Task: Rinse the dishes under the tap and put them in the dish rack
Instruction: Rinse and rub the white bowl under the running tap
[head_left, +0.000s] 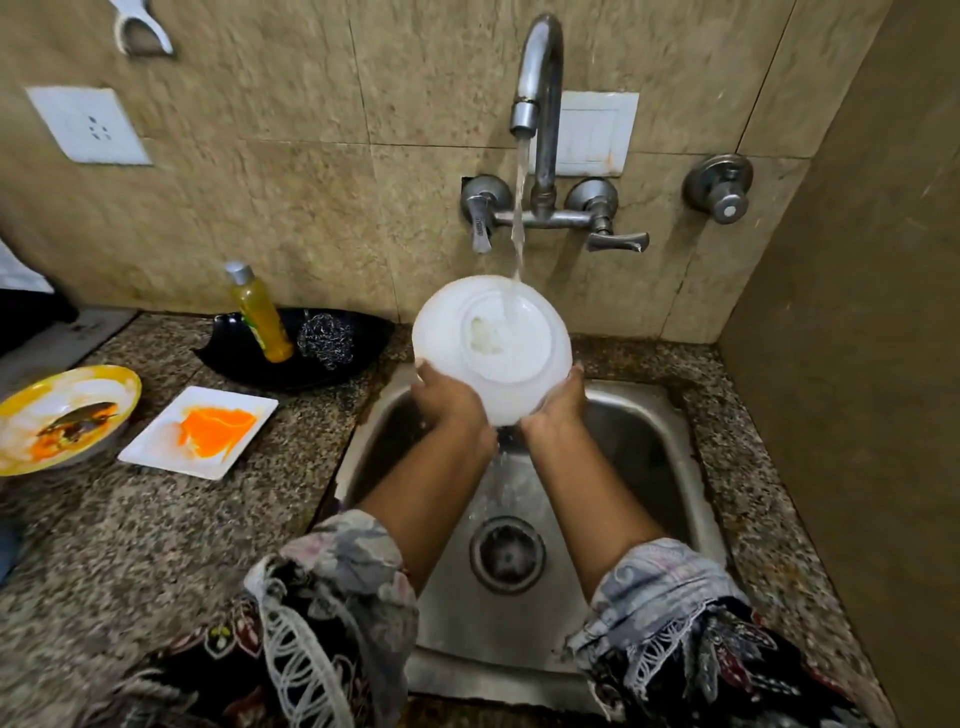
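While tap (537, 78) water strikes its underside, white bowl (493, 345) sits over sink (660, 415), left hand (449, 402) and right hand (558, 408) grip closed on its rim. Risk: wet rim slips, bowl drops.

Both hands, left hand (451, 402) and right hand (557, 410), hold white bowl (491, 345) under running tap (537, 78)

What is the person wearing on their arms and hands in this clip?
Both hands, left hand and right hand, are bare: no gloves, rings or bangles visible. Forearms are uncovered. Loose sleeves sit pushed up, grey floral print over dark patterned fabric with white fringe trim.
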